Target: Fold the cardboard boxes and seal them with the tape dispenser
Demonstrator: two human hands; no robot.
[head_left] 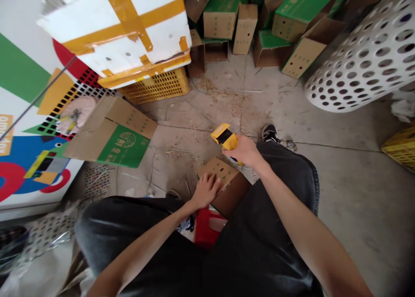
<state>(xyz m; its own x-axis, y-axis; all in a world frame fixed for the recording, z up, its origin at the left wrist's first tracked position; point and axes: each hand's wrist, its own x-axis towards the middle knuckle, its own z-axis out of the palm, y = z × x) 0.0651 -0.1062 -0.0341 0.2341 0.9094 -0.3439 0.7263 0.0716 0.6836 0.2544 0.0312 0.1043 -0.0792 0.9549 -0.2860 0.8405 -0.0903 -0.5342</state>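
Note:
Between my knees a cardboard box [231, 189] lies tilted, with small holes and print on its top face. My left hand [206, 190] rests on that face, its fingers stretched out and slightly apart. In my right hand [244, 151] is a yellow and black tape dispenser [226, 137], held just above the box's far corner. The fingers wrap around its handle, and its lower part is hidden by the hand. Under the near side of the box shows a red plastic seat or stool [209, 228].
A green-printed carton [125, 135] stands at left, near a taped white foam box [152, 24] on a yellow crate [162, 87]. Several open cartons [248, 29] lie piled at the back. A white perforated basket [359, 68] is at right. Wood shavings litter the concrete floor [350, 171].

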